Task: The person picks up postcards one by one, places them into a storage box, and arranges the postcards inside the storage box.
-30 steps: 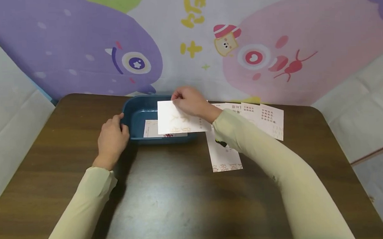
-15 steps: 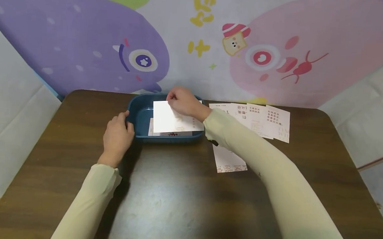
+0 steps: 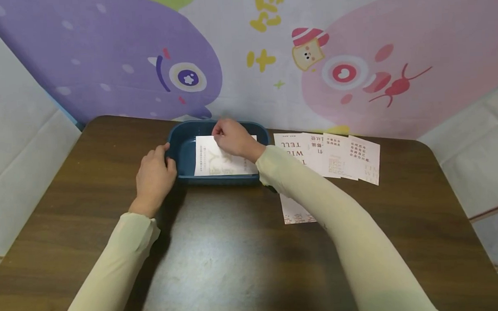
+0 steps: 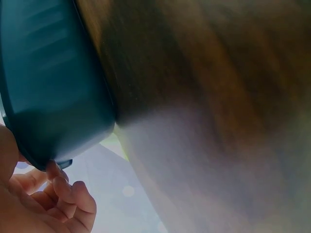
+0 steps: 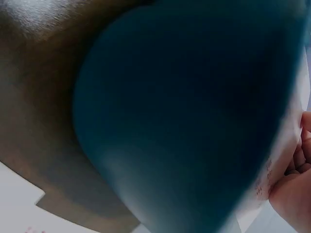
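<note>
A dark blue plastic bin [image 3: 184,158] stands near the back of the table. My left hand [image 3: 154,177] holds its left end; in the left wrist view, the curled fingers [image 4: 63,187] and thumb are at the rim. My right hand [image 3: 234,138] pinches the far edge of a pale printed card [image 3: 224,158], which lies low within the bin. In the right wrist view, the bin wall [image 5: 180,111] fills the middle and hides most of the card, while the right hand [image 5: 294,179] shows at the right edge.
Several printed cards [image 3: 363,163] overlap to the right of the bin. Another card [image 3: 296,212] lies nearer me, partly under the right sleeve [image 3: 312,194]. Behind the brown wooden table [image 3: 219,248] hangs a cartoon-printed cloth [image 3: 263,91].
My right hand has lowered the card from above the bin into it, moving slightly left. The card seen in the bin earlier is now covered. The left hand has stayed at the rim.
</note>
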